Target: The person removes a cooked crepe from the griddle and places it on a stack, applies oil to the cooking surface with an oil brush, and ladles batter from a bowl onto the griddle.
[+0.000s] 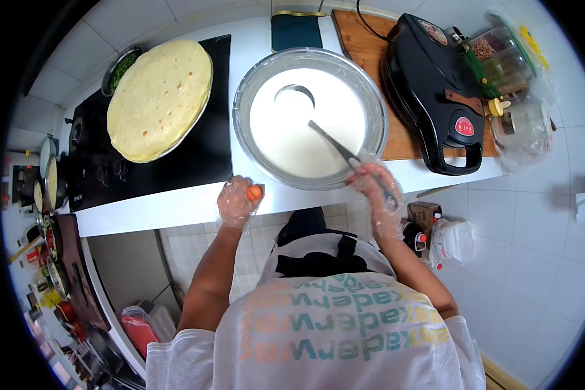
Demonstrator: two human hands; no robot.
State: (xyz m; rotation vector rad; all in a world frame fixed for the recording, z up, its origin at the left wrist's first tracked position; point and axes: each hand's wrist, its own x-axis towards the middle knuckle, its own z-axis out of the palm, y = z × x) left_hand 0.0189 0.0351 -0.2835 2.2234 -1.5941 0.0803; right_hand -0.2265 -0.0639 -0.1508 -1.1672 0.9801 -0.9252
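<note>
My right hand (374, 185), in a clear plastic glove, is closed round the handle of a metal ladle (337, 145). The ladle's bowl sits in white batter inside a large metal basin (243, 140). At the counter's front edge, my gloved left hand (236, 200) is closed on an orange round-ended object (254, 192); the rest of it is hidden in the fist. To the left, a stack of pale yellow flatbreads (159, 101) rests on a round plate over the black cooktop.
A black electric griddle (435, 91), lid down, stands on a wooden board (364, 39) to the right. Behind the flatbreads is a bowl of chopped greens (125, 68). Clear containers (500, 62) stand at far right. Bottles (415, 237) and a white bag (452, 239) are on the floor.
</note>
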